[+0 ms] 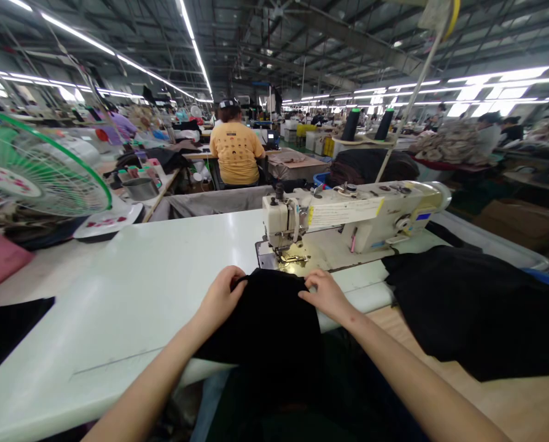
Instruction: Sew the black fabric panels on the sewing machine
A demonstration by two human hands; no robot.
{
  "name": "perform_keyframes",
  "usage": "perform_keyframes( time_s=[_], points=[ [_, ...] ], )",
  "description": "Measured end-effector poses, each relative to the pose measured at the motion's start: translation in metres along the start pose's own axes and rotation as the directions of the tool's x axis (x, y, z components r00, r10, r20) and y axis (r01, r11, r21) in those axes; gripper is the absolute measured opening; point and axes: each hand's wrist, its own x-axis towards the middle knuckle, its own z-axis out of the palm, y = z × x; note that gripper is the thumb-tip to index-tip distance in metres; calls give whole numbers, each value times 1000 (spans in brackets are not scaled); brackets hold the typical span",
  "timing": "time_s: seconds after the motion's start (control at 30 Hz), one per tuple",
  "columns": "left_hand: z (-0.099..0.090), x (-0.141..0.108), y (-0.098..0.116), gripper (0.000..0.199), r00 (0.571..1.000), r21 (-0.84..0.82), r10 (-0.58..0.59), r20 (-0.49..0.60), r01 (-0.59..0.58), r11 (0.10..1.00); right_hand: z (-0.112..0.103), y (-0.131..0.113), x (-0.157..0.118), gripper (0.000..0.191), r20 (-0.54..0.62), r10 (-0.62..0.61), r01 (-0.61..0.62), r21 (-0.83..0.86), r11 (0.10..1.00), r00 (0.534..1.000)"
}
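Observation:
A black cloth [274,313] hangs over the front edge of the pale table, just in front of the sewing machine [348,215]. My left hand [223,294] pinches its upper left corner between thumb and fingers. At the upper right corner, my right hand [324,296] grips the same cloth. The top edge between both hands lies close to the needle area [286,255], without visibly reaching under the presser foot.
More black fabric [477,307] lies on the right, over a wooden surface [408,344]. A green fan [39,166] stands at the left. Another black piece [7,331] is at the left edge. Ahead sits a person in a yellow shirt [236,150].

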Motion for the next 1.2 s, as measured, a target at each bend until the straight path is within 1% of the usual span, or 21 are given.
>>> perform_keyframes(
  time_s=[0.07,0.1,0.13,0.17,0.2,0.23,0.27,0.3,0.33,0.4,0.47,0.53,0.57,0.6,0.67,0.73,0.8,0.87,0.93,1.07,1.2],
  points=[
    [-10,-11,10,14,998,-221,-30,-50,19,975,-5,0,0,27,20,-19,18,56,998,1000],
    [-15,-17,15,17,997,-364,-57,-51,34,931,-8,-1,-1,27,54,-22,16,124,992,998],
    [-21,-23,20,19,996,-501,-86,-38,55,864,-11,-3,-2,27,103,-16,-7,221,975,995],
    [-26,-28,25,21,993,-606,-116,-17,82,791,-13,-6,-3,27,152,-5,-47,338,940,988],
    [-30,-33,29,22,989,-671,-148,-2,109,734,-15,-10,-5,28,190,6,-93,454,886,982],
    [-34,-36,32,22,983,-711,-184,-1,128,691,-17,-14,-7,31,207,18,-131,549,826,978],
    [-36,-39,35,22,976,-739,-217,-18,133,660,-19,-20,-10,35,193,32,-146,611,778,981],
    [-38,-41,37,22,969,-759,-243,-42,127,639,-21,-26,-13,38,141,47,-127,636,761,989],
    [-40,-43,40,22,963,-773,-260,-66,116,624,-23,-31,-16,39,71,54,-87,636,767,996],
    [-42,-46,44,22,955,-786,-275,-108,87,613,-28,-41,-24,37,-70,52,-2,582,813,996],
    [-45,-48,51,20,946,-770,-278,-166,52,636,-34,-45,-31,33,-182,57,46,515,856,982],
    [-48,-49,58,19,932,-730,-274,-235,17,683,-39,-45,-36,33,-232,110,23,502,864,966],
    [-49,-50,62,19,926,-709,-270,-262,5,705,-40,-43,-37,35,-232,155,-7,534,846,960],
    [-50,-51,65,19,922,-693,-268,-279,-1,721,-41,-42,-38,38,-217,206,-41,588,808,954],
    [-50,-51,71,18,911,-686,-279,-304,-6,728,-43,-41,-37,43,-151,302,-103,722,684,941],
    [-47,-49,75,18,889,-710,-319,-328,-9,704,-44,-43,-36,47,-94,378,-141,824,548,921],
    [-43,-47,78,19,865,-742,-367,-341,-9,670,-46,-46,-35,49,-88,435,-142,872,468,896],
    [-40,-45,80,20,855,-769,-400,-332,0,639,-48,-49,-34,48,-108,455,-121,887,446,884],
    [-38,-43,82,21,851,-787,-412,-326,-4,616,-51,-49,-34,45,-136,457,-98,886,453,879],
    [-39,-43,85,20,859,-794,-401,-318,-10,608,-55,-49,-35,43,-171,471,-78,882,464,865],
    [-40,-43,82,21,869,-801,-405,-284,17,599,-57,-52,-35,38,-173,457,-72,879,472,872]
  ],
)
